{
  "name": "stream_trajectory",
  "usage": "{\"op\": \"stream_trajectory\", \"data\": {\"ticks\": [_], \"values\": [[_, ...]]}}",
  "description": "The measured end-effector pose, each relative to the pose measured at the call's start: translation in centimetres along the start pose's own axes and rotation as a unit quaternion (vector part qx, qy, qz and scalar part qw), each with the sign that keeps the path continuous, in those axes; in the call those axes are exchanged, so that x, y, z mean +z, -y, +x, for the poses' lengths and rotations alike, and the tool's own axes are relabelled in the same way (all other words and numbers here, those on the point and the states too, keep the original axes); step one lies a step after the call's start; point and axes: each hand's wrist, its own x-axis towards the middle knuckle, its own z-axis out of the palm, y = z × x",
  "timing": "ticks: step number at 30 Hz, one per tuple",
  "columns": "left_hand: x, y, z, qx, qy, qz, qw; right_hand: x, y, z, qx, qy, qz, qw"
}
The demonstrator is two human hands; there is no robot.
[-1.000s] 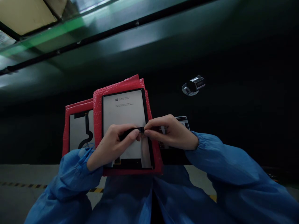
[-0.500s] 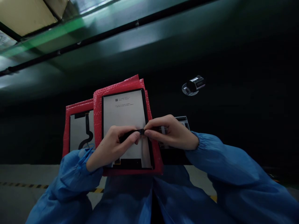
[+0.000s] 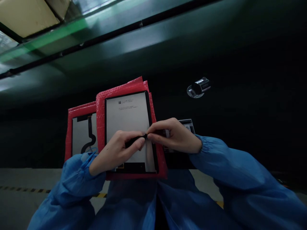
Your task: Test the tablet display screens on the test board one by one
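Note:
A display panel (image 3: pixel 127 118), pale grey with a black border and small print near its top, lies face down or back up, I cannot tell which, on red bubble wrap (image 3: pixel 101 115). Above its lower half, my left hand (image 3: pixel 116 148) pinches a black flex cable (image 3: pixel 135 139) between thumb and fingers. My right hand (image 3: pixel 176 135) has thumb and forefinger closed at the cable's right end. The fingers hide most of that end. To the left, a second panel (image 3: pixel 78 135) with a curved black flex cable (image 3: pixel 90 131) rests on red wrap, partly covered by the first.
A shiny metal object with a round base (image 3: pixel 198 88) stands on the dark table at the right. A flat, clear-edged item (image 3: pixel 189 124) lies partly under my right hand. Beyond the table runs a dark rail (image 3: pixel 107 35), with pale yellow boxes (image 3: pixel 28 16) at upper left.
My left fingers have shifted slightly along the cable, and its dark end shows less between the hands. Right fingertips have edged a little left. The panels lie still.

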Motion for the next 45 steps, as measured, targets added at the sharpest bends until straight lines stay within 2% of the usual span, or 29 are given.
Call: {"op": "stream_trajectory", "data": {"ticks": [7,20,24,26,28,31,33,35,36,38,41,45], "values": [[0.3,-0.2,0.1,0.005,-0.031,-0.017,0.999,-0.1,0.1,-0.1,-0.012,-0.007,0.024,1.0],[0.6,-0.6,0.1,0.011,-0.01,-0.025,1.0,0.0,-0.1,-0.3,-0.023,0.013,0.004,1.0],[0.7,-0.6,-0.1,0.023,-0.012,0.03,0.999,1.2,-0.9,-0.1,-0.04,-0.07,-0.038,0.996],[0.3,-0.5,-0.9,0.04,-0.034,0.101,0.993,1.3,-0.8,-0.1,-0.057,-0.092,-0.064,0.992],[-0.5,-0.2,-2.6,0.041,-0.106,0.186,0.976,0.7,-0.1,-0.7,-0.089,-0.111,-0.124,0.982],[-1.7,1.0,-6.4,-0.03,-0.229,0.266,0.936,-0.4,1.7,-2.7,-0.104,-0.181,-0.191,0.959],[-2.0,2.2,-8.8,-0.109,-0.233,0.275,0.926,-0.3,2.5,-4.3,-0.091,-0.165,-0.187,0.964],[-1.6,3.3,-10.5,-0.18,-0.185,0.257,0.931,0.9,2.5,-5.5,-0.091,-0.113,-0.233,0.962],[-1.3,3.8,-11.0,-0.206,-0.159,0.243,0.934,1.9,2.3,-5.9,-0.094,-0.088,-0.28,0.951],[-0.5,4.5,-11.4,-0.235,-0.126,0.226,0.937,4.1,1.6,-6.3,-0.099,-0.057,-0.395,0.911],[0.3,5.0,-11.0,-0.243,-0.122,0.222,0.936,6.8,1.0,-6.2,-0.101,-0.038,-0.514,0.851],[0.1,5.1,-10.4,-0.221,-0.118,0.206,0.946,8.7,1.1,-5.7,-0.088,-0.052,-0.552,0.828]]}}
